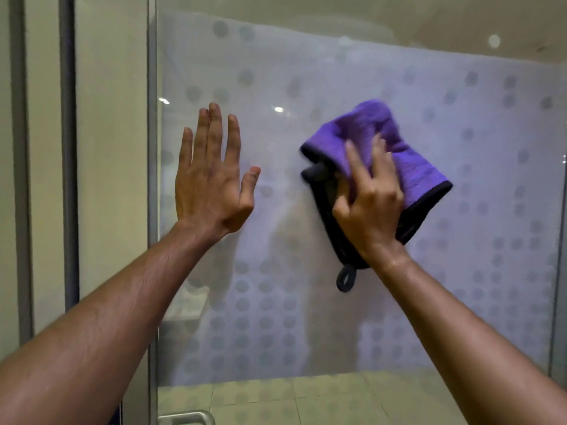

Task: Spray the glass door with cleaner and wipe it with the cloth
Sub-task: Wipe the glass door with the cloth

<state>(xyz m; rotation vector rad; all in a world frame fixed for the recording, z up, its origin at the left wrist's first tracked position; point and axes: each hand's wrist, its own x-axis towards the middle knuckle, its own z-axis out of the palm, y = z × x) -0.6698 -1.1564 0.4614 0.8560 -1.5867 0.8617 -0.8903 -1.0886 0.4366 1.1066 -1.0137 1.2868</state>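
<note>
The glass door (460,271) fills the view, frosted with a pattern of grey dots. My right hand (368,204) presses a purple cloth (408,154) with a dark edge and a hanging loop flat against the glass, fingers spread and slightly bent over it, thumb at its dark left fold. My left hand (211,179) rests flat on the glass to the left of the cloth, fingers straight and pointing up, holding nothing. No spray bottle is in view.
A metal door handle (187,418) shows at the bottom edge. The door's vertical frame edge (152,210) runs down the left, with more grey frame posts (68,179) beyond it. Tiled floor shows through the clear strip at the bottom.
</note>
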